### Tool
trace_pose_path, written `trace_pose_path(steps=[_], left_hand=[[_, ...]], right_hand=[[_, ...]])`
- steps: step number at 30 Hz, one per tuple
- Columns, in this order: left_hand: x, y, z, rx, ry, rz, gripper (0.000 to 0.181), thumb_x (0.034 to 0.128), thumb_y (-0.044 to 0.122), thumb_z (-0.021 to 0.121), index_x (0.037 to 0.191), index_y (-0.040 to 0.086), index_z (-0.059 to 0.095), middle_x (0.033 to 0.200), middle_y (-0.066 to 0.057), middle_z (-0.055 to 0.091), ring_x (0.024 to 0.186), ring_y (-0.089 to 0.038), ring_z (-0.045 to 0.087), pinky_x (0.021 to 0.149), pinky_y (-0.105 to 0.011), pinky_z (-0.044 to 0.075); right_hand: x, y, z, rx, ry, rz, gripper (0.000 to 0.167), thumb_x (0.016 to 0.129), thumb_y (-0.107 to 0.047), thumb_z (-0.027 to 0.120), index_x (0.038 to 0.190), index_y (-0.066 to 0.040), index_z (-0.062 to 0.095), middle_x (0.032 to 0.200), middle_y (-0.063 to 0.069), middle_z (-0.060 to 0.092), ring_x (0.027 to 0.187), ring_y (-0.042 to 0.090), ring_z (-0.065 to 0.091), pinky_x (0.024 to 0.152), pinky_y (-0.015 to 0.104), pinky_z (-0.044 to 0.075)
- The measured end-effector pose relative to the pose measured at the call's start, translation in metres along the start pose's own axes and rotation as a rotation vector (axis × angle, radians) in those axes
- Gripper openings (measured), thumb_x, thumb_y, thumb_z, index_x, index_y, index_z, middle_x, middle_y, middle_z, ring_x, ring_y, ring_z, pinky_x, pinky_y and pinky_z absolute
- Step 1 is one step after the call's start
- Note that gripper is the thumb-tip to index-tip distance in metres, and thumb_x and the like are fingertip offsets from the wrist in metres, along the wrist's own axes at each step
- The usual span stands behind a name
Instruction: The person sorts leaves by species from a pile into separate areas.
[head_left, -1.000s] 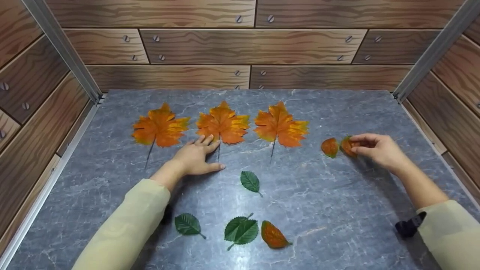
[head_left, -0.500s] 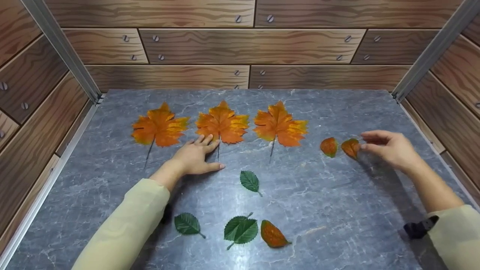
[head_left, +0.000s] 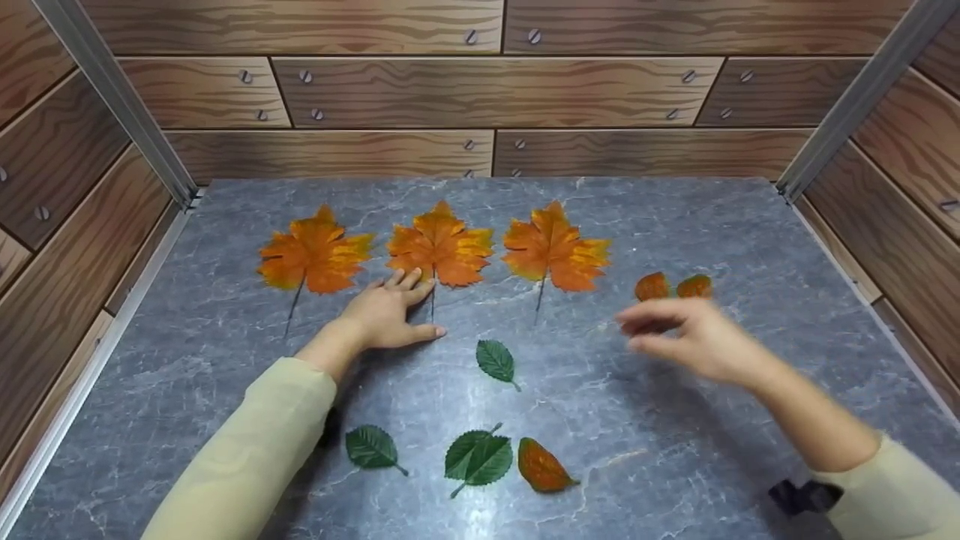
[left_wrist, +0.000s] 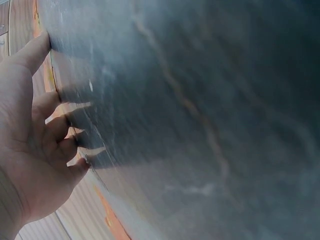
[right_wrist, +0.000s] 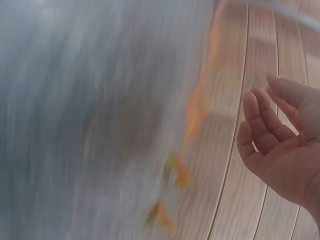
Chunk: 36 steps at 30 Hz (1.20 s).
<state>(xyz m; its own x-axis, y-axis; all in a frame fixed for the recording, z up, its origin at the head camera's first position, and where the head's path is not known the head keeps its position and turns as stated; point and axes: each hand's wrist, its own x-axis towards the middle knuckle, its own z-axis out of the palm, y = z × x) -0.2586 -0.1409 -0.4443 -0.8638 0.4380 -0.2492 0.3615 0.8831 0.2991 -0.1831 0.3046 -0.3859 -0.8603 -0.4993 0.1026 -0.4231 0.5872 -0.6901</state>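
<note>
My left hand [head_left: 386, 311] rests with spread fingers at the base of the middle orange maple leaf [head_left: 441, 244], touching its lower edge by the stem. In the left wrist view its fingertips meet the tabletop. My right hand [head_left: 697, 337] is above the table, blurred, fingers loosely bent with nothing between them. Just behind it lie two small orange-brown leaves, a left one [head_left: 651, 286] and a right one [head_left: 694, 286], their lower parts hidden by the hand. Other maple leaves lie in the same row, one at left [head_left: 313, 251] and one at right [head_left: 555, 247].
Nearer me on the grey marbled table [head_left: 600, 405] lie a single green leaf [head_left: 496, 361], another green leaf [head_left: 372, 447], an overlapping green pair [head_left: 478, 457] and an orange-brown leaf [head_left: 544, 466]. Wood-patterned walls [head_left: 495, 90] and metal posts enclose the back and sides.
My right hand let go of the right small orange-brown leaf, drew back to the right, then swung left and nearer me. The left hand stays on the middle maple leaf.
</note>
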Motion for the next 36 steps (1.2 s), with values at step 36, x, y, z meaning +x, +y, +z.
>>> trace_pose_path(steps=[36], left_hand=[[-0.001, 0.000, 0.000, -0.010, 0.013, 0.012, 0.094, 0.0981, 0.072, 0.058, 0.170, 0.021, 0.025, 0.176, -0.012, 0.013, 0.162, -0.039, 0.009, 0.128, -0.060, 0.012]], right_hand=[[-0.006, -0.050, 0.085, 0.202, -0.375, -0.225, 0.021, 0.097, -0.012, 0.077, 0.118, -0.010, 0.080, 0.110, 0.001, 0.079, 0.095, 0.009, 0.072, 0.083, 0.033, 0.062]])
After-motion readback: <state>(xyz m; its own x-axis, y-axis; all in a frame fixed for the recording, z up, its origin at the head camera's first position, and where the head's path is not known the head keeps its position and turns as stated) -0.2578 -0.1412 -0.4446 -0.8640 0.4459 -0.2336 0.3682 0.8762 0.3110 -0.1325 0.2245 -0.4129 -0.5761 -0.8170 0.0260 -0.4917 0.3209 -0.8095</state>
